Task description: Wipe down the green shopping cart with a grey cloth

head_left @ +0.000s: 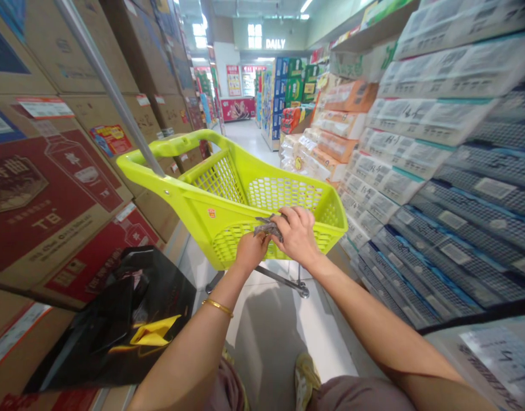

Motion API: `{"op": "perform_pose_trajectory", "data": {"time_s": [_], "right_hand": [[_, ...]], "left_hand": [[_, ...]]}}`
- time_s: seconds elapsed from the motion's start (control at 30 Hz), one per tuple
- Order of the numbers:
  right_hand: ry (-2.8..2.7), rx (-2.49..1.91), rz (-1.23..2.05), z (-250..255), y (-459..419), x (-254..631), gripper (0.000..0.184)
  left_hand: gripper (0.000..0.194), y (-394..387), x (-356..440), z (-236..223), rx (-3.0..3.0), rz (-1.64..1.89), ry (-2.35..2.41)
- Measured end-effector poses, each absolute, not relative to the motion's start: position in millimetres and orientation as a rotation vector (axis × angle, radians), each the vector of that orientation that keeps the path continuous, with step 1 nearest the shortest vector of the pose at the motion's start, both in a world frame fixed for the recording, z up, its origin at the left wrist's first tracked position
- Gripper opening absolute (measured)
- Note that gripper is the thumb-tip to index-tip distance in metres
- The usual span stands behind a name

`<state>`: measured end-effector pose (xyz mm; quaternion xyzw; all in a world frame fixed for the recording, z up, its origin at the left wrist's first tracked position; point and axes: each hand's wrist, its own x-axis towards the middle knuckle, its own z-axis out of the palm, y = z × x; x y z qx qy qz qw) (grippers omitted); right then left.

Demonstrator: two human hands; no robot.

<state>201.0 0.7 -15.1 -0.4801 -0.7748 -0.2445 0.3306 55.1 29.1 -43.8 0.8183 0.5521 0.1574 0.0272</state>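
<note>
Where the shopping cart point(194, 208) stands: just beyond the left hand point(251, 250) and right hand point(298, 237), its near rim running behind both; whether either touches it cannot be told.
Cart handle point(206, 136): beyond and to the left of the hands.
Floor point(326, 337): open pale tiles below the hands, between cart and shoes; more open aisle beyond the cart.
Left edge: stacked cartons point(69, 188) wall that side, a black bag point(112, 319) lying against them, left of the left forearm.
Right edge: stacked white packs point(425, 123) and dark checked packs point(459, 228) close off the room right of the right hand.
Grey piece: crumpled grey piece point(269, 227) between the hands; its material is unclear.
Left fingers: curled nearly closed, pinching the piece from the left.
Right fingers: bent, slightly apart, back upward, thumb and fingertips gripping its right end.
Forearms: reaching forward, converging; gold bracelet point(218, 308) around the left.
</note>
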Motion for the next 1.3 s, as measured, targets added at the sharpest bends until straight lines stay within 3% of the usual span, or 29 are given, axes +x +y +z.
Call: {"op": "perform_pose_trajectory", "data": {"time_s": [0.37,0.6,0.83,1.3], "right_hand": [[-2.020,-1.049,-0.871,-30.1,4.6,199.3,0.025],[-2.056,-1.090,-1.009,-52.8,7.8,197.0,0.044],[-2.177,-1.119,-1.042,-24.5,8.2,203.3,0.048],[-2.307,-1.344,-1.032,-14.2,-11.6,196.8,0.052]], "left_hand": [[0.028,28.0,49.1,-45.7,2.515,0.659,1.704],[0.026,26.1,46.7,-43.9,2.516,0.607,1.693],[0.038,28.2,49.9,-46.5,2.533,0.702,1.623],[0.033,28.0,50.7,-42.8,2.496,0.689,1.596]]}}
